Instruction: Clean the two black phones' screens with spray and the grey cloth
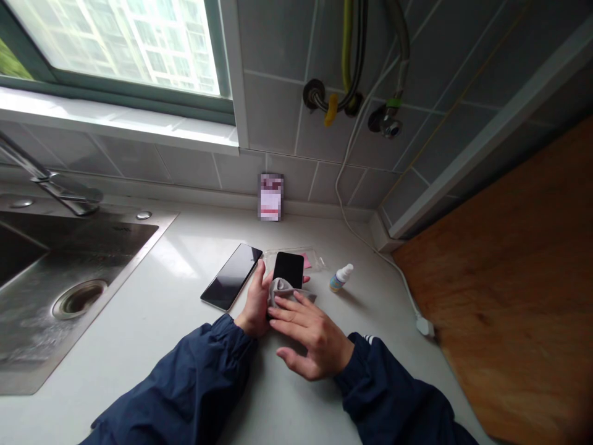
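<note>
Here's the left hand (256, 303) clasping the black phone (288, 269) by its edges on the table (139, 334), while the right hand (315, 339) keeps its fingers (291, 315) spread flat, pressing a grey cloth (282, 292) evenly onto the phone, a second phone (230, 276) just left!

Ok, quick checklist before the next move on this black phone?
1. Black phone steadied by left hand, thumb at its edge: ok.
2. Grey cloth on the screen, under right hand: ok.
3. No smears on the screen: cannot tell, the cloth and hands cover much of it.
4. Second phone lying away from the steel sink: ok.
5. Small dropper bottle upright: cannot tell from this angle.
</note>
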### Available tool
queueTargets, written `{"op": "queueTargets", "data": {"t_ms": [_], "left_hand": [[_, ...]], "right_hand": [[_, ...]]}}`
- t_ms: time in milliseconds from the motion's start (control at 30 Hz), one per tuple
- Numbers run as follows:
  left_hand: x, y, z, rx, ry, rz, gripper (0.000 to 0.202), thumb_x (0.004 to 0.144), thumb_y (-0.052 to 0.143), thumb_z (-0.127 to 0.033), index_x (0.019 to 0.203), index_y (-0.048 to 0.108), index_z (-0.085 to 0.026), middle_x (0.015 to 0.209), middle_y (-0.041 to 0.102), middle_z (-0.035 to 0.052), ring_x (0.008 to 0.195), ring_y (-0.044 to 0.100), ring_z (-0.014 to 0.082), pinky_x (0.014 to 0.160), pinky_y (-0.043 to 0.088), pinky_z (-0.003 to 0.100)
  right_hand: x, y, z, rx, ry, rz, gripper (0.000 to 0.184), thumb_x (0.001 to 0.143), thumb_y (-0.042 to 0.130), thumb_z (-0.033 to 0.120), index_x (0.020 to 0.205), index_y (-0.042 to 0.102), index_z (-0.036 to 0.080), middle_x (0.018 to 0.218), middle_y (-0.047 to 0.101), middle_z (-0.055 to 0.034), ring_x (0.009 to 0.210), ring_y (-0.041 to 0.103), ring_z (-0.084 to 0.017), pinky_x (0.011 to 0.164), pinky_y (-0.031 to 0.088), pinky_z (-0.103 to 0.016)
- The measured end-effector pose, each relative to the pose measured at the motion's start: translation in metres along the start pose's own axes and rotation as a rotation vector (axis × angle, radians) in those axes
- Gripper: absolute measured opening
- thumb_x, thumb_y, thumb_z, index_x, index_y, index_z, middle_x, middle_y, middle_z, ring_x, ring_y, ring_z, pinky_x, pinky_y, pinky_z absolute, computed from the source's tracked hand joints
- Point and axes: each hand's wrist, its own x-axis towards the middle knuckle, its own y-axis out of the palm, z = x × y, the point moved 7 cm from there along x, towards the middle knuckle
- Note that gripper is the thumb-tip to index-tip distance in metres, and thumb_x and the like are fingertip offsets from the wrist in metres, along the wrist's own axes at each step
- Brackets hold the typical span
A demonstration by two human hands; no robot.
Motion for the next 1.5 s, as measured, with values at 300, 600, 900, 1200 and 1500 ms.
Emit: {"op": "queueTargets", "data": {"t_ms": [300,600,900,1200,1500], "left_hand": [[0.000,0.006,0.003,-0.019,-0.013,0.070,0.081,0.101,0.030,-0.072,0.140,0.063,-0.009,0.119,0.077,0.0224,0.094,0.077,0.0297,0.092,0.057,0.041],[-0.001,0.018,0.005,-0.071,0.026,0.244,0.073,0.103,0.041,-0.064,0.155,0.052,-0.015,0.142,0.068,0.0159,0.138,0.058,0.0338,0.124,0.032,0.045],[-0.005,0.014,0.005,-0.034,-0.012,0.141,0.060,0.108,0.034,-0.052,0.145,0.063,-0.016,0.127,0.076,0.0088,0.128,0.064,0.0363,0.114,0.045,0.044],[0.001,0.011,0.004,-0.019,0.029,0.155,0.064,0.107,0.032,-0.055,0.148,0.059,-0.014,0.132,0.073,0.0130,0.131,0.063,0.0349,0.116,0.044,0.045],[-0.002,0.018,0.005,0.045,0.078,0.257,0.059,0.105,0.042,-0.056,0.145,0.064,-0.018,0.143,0.068,0.0105,0.149,0.047,0.0328,0.128,0.027,0.044]], "right_hand": [[0.000,0.009,-0.014,-0.078,0.120,0.051,0.067,0.101,0.061,0.035,0.158,0.043,0.006,0.166,0.041,-0.0194,0.161,0.024,-0.031,0.128,0.035,-0.053],[-0.005,0.004,-0.029,-0.209,0.261,0.007,0.080,0.105,0.057,0.037,0.169,0.015,0.013,0.175,0.013,-0.0192,0.164,0.010,-0.035,0.126,0.034,-0.062],[-0.003,-0.024,-0.020,-0.092,0.161,-0.336,0.069,0.100,0.056,0.011,0.164,0.035,0.025,0.160,0.051,-0.0120,0.155,0.041,-0.029,0.123,0.045,-0.054],[-0.007,0.000,-0.038,-0.237,0.336,-0.072,0.078,0.106,0.052,0.036,0.170,0.010,0.018,0.174,0.024,-0.0150,0.163,0.018,-0.034,0.126,0.034,-0.064],[-0.007,-0.005,-0.044,-0.283,0.358,-0.081,0.080,0.108,0.047,0.043,0.170,0.002,0.020,0.176,0.015,-0.0125,0.164,0.007,-0.035,0.127,0.026,-0.067]]}}
